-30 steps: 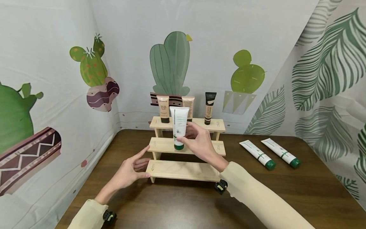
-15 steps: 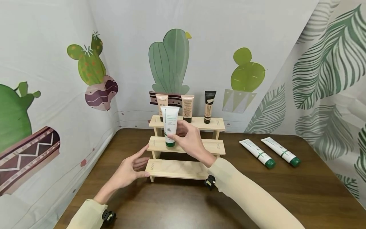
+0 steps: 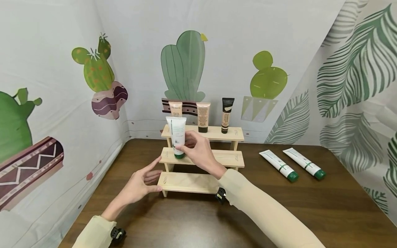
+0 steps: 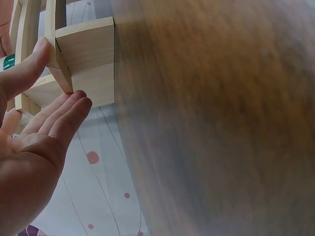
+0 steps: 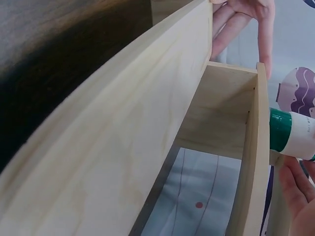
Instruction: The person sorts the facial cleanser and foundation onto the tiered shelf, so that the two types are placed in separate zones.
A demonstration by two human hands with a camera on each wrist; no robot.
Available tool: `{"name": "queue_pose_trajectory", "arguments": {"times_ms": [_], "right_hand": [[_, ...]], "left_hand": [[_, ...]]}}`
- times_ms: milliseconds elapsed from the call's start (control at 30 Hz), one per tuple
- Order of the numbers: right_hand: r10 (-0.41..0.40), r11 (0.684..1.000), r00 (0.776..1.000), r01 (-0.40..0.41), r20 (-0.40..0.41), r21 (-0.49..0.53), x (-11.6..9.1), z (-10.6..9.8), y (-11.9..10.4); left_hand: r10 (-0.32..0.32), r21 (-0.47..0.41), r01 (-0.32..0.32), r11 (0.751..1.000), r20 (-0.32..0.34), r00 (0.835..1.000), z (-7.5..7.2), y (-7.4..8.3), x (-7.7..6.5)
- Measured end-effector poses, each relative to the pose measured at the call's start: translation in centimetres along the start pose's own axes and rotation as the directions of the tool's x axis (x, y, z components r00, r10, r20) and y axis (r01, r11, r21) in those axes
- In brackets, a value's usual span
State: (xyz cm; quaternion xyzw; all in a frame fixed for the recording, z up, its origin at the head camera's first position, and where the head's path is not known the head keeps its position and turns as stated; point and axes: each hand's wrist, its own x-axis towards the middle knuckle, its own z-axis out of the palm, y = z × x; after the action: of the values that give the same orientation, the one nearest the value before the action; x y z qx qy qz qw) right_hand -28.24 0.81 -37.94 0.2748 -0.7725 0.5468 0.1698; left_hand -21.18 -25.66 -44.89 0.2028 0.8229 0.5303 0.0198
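A three-tier wooden stand (image 3: 193, 182) rests on the table. My right hand (image 3: 201, 152) pinches a white squeeze tube (image 3: 176, 128), upright on its green cap (image 3: 179, 156), at the left part of the middle tier. In the right wrist view the green cap (image 5: 279, 130) is at the tier board, touching or very nearly so. My left hand (image 3: 136, 187) is at the stand's left end, its fingers fairly straight. Its thumb touches the bottom tier's corner, and the index fingertip reaches the middle tier's end. The left wrist view shows the fingertips (image 4: 74, 105) against the wooden edge.
On the top tier stand a BB cream tube (image 3: 176, 109), partly hidden, a beige tube (image 3: 203, 117) and a black-capped tube (image 3: 227, 115). Two white tubes with green caps, the nearer (image 3: 279, 165) and farther (image 3: 304, 163), lie on the table's right side. A printed curtain hangs behind.
My right hand has carried the white tube leftward along the middle tier and slightly down, uncovering the beige tube behind and covering part of the BB cream tube. My left hand stays put.
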Motion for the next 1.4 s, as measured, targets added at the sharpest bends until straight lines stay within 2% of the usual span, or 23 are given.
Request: {"name": "queue_pose_trajectory", "arguments": {"times_ms": [233, 433, 833, 1167, 1400], "right_hand": [[-0.02, 1.0, 1.0, 0.02, 0.008, -0.01, 0.23, 0.16, -0.11], [-0.013, 1.0, 1.0, 0.013, 0.023, -0.005, 0.31, 0.32, -0.04], [-0.052, 0.998, 0.998, 0.052, 0.024, -0.017, 0.55, 0.35, 0.08], [0.009, 1.0, 0.998, -0.008, 0.064, -0.01, 0.44, 0.11, 0.07], [0.001, 1.0, 0.997, 0.001, 0.071, -0.023, 0.41, 0.11, 0.27]], "left_hand": [[0.019, 0.016, -0.019, 1.0, 0.004, 1.0, -0.07, -0.03, 0.19], [0.014, 0.015, -0.014, 1.0, 0.001, 1.0, -0.19, -0.01, 0.08], [0.022, 0.023, -0.022, 0.999, 0.002, 1.0, -0.34, 0.0, 0.23], [0.017, 0.016, -0.017, 1.0, 0.005, 1.0, -0.17, -0.11, 0.14], [0.012, 0.016, -0.012, 1.0, 0.002, 1.0, -0.11, -0.21, 0.09]]}}
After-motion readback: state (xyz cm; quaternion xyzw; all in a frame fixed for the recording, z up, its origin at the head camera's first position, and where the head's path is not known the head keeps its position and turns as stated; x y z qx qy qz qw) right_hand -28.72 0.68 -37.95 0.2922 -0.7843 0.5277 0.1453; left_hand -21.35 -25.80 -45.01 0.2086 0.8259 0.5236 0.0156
